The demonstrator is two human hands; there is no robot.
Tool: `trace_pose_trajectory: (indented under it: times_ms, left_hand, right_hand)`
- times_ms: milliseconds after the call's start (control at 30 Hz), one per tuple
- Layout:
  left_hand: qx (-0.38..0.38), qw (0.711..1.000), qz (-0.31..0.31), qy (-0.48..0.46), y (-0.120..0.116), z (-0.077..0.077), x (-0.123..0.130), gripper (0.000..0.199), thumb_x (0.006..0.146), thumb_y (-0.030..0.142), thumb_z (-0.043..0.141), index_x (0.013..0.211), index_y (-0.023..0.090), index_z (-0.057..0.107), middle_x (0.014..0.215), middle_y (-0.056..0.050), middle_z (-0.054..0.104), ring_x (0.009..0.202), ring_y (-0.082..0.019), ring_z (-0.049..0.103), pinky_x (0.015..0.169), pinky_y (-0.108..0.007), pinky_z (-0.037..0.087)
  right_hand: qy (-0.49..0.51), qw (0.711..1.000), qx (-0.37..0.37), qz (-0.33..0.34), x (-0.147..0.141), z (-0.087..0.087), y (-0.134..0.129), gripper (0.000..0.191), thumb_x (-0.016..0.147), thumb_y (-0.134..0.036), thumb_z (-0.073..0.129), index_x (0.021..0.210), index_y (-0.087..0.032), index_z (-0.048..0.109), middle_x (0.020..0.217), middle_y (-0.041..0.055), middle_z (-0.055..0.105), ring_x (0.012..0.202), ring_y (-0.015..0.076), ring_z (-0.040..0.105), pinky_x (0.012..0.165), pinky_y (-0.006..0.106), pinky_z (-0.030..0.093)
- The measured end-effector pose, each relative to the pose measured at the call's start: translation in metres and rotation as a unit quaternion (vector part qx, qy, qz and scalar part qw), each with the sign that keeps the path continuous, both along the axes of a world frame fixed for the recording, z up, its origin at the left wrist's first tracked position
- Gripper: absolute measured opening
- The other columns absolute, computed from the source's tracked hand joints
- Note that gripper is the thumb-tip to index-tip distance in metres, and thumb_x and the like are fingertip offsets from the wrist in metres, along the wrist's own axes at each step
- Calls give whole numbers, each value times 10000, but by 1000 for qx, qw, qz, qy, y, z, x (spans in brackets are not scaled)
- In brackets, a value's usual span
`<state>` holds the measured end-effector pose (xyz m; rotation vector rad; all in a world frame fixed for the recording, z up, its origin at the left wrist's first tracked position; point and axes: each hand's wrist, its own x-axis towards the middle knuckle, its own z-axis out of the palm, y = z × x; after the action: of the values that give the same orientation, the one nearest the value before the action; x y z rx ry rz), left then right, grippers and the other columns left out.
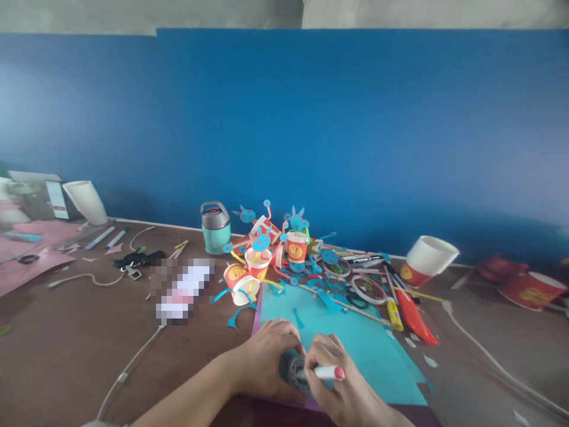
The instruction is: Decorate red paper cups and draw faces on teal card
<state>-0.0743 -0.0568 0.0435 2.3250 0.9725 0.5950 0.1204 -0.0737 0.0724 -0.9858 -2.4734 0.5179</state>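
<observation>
My left hand (276, 356) is wrapped around a small dark round object (295, 369) with a ringed grey face; what kind of thing it is I cannot make out. In my right hand (331, 370) is a white marker (328, 372) with a red end, tilted so that its other end points at the round object. The fingers hide whether the tip touches it. Under both hands lies a light blue sheet of paper (364, 356). Blue paper scraps (331, 303) are strewn at its far side.
Red paper cups (296, 249) with blue paper figures crowd the back middle. Beside them stand a teal flask (217, 231) and, rightward, stacked white cups (431, 258). A yellow-handled tool (393, 314) and a red pointed object (415, 317) lie right. A blurred phone-like object (184, 290) with a cable is left.
</observation>
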Motion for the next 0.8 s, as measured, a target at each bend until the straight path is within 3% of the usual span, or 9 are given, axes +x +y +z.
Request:
trace_pose_trajectory:
  times_ms: [267, 533, 633, 700, 800]
  left_hand:
    - [7, 1000, -1, -23, -1, -1, -1, 542, 566, 521, 772, 966, 234, 548, 986, -21, 589, 945, -208, 525, 837, -302, 395]
    - [16, 1000, -9, 3, 1, -3, 0, 530, 552, 551, 768, 933, 240, 571, 979, -22, 574, 948, -213, 522, 867, -316, 392]
    - [7, 1000, -6, -1, 0, 1, -1, 520, 566, 543, 764, 941, 236, 577, 984, -25, 579, 950, -213, 523, 863, -316, 398]
    - [-4, 1000, -1, -6, -2, 4, -1, 524, 571, 521, 770, 966, 236, 579, 994, -25, 581, 958, -211, 522, 862, -310, 404]
    - [-23, 1000, 3, -4, -2, 7, -2, 544, 555, 495, 788, 995, 245, 591, 1030, -26, 573, 1006, -218, 509, 895, -316, 403]
  right_hand:
    - [12, 993, 108, 43, 2, -4, -3, 139, 824, -83, 470, 764, -206, 445, 755, 1, 554, 720, 148, 503, 675, 284, 356]
    - [6, 980, 197, 26, -4, -4, -7, 140, 791, -89, 455, 702, -196, 469, 664, 3, 538, 649, 155, 473, 642, 299, 325]
    - [21, 991, 129, 15, -2, -2, -5, 124, 773, -102, 462, 693, -196, 474, 667, 1, 547, 660, 154, 486, 659, 300, 336]
    - [77, 995, 30, -50, 1, 0, -1, 147, 797, -154, 452, 657, -201, 460, 656, 1, 540, 669, 160, 487, 645, 294, 341]
    - [200, 949, -156, -190, 7, 3, 10, 240, 814, -280, 444, 585, -213, 421, 546, -24, 444, 565, 144, 417, 544, 270, 311]
